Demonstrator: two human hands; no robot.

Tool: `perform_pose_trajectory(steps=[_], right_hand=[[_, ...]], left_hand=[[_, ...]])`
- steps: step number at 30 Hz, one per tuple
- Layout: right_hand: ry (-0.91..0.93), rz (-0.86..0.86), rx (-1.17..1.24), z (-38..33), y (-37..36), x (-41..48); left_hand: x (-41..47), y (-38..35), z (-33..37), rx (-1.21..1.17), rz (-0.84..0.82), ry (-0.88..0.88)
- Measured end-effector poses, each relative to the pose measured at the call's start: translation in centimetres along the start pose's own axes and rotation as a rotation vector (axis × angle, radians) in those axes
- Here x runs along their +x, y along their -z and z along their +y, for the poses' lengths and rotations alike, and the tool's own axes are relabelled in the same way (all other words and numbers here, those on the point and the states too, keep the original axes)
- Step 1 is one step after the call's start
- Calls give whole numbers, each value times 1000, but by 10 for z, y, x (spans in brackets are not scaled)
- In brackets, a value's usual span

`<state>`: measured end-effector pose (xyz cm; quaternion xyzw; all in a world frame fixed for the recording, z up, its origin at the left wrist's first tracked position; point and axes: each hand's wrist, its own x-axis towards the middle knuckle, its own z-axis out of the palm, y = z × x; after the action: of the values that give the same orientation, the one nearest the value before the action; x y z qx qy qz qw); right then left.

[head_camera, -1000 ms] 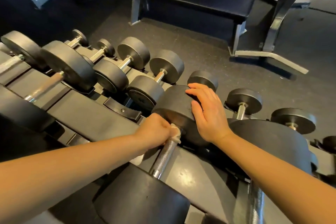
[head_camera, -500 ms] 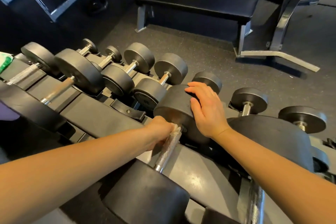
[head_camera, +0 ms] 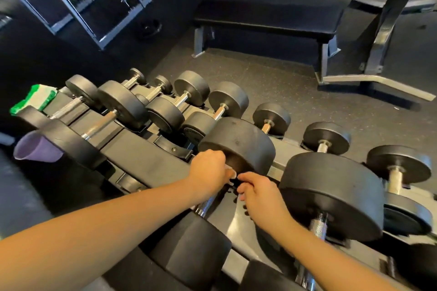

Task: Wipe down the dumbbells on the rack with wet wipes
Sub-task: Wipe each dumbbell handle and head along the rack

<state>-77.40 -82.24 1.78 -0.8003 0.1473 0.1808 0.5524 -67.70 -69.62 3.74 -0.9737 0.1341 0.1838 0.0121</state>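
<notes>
Subject item: a large black round-headed dumbbell lies in its cradle on the upper tier of the black steel rack, at the centre of the view. Its far head points away from the person. Its near head sits low in the frame, and the knurled chrome handle runs between the two.

The left hand is on the far end of that handle, against the inner face of the far head. Its fingers are curled tight round the bar and clamped on a crumpled white wet wipe, a tuft of which shows at the thumb side.

The right hand is just beside the left, low over the rack between this dumbbell and the next. Its fingers are bent inward with the tips close to the wipe. The hand is motion-blurred, so it cannot be told whether they pinch the wipe or hold nothing.

A second large black dumbbell rests in the neighbouring cradle to the right. Smaller black dumbbells with chrome handles stand in a row on the lower tier beyond.

A green-and-white soft packet lies at the far left end of the rack, and a purple cloth-like item hangs nearby. A black padded flat bench stands on the dark floor behind, well apart from the rack.
</notes>
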Motion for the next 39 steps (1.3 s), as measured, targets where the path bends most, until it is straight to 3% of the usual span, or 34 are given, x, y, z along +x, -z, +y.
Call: perform_pose_trajectory(steps=[3, 6, 8, 11, 14, 16, 21, 26, 29, 32, 35, 39], right_hand=[[-81, -52, 147, -6, -18, 16], [-124, -109, 155, -19, -24, 24], [-284, -91, 366, -25, -26, 30], [-515, -63, 819, -28, -40, 41], [-602, -69, 1213, -28, -48, 41], [-597, -113, 1266, -25, -46, 36], [-414, -140, 845, -12, -45, 30], [-354, -150, 681, -10, -45, 29], [-236, -170, 343, -6, -38, 29], [-236, -114, 297, -3, -36, 40], [-97, -29, 159, -1, -50, 34], [-47, -209, 81, 1, -52, 17]], left_hand=[[0, 2, -8, -86, -57, 73], [6, 7, -21, -299, -254, 106], [6, 11, -28, -419, -348, 149], [2, 14, -33, -462, -357, 174], [-1, 17, -35, -494, -326, 172], [-4, 20, -38, -482, -322, 152], [-21, 28, -47, -510, -377, 130], [-48, 38, -53, -431, -421, 168], [-68, 39, -65, -402, -414, 182], [-90, 30, -64, -422, -243, 212], [-99, 22, -56, -435, -54, 233], [-95, 23, -54, -434, -54, 258]])
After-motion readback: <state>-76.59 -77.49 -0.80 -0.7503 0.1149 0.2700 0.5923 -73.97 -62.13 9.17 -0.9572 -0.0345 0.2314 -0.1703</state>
